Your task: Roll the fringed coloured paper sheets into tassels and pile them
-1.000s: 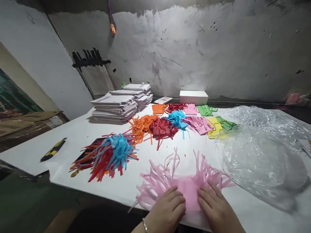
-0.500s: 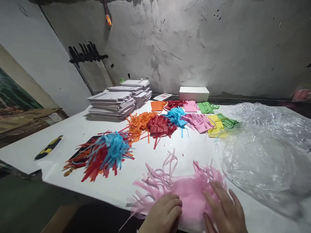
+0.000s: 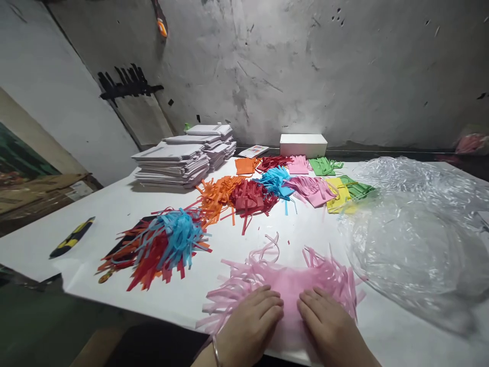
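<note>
Pink fringed tissue-like sheet (image 3: 290,280) is laid near front edge of white-covered surface (image 3: 229,239), held down by L hand (image 3: 254,318) & R hand (image 3: 324,318). Each grip: fingers together, thumbs hidden, pinch can't be told. Should be smoothed outward w/ even pressure, narrow strips (image 3: 221,303) kept untangled.

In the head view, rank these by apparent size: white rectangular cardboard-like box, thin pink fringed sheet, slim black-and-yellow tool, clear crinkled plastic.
Largest to smallest, by area in view:
1. Clear crinkled plastic
2. Thin pink fringed sheet
3. White rectangular box
4. Slim black-and-yellow tool
The box lies farther back, so its true rank is unsure.
</note>
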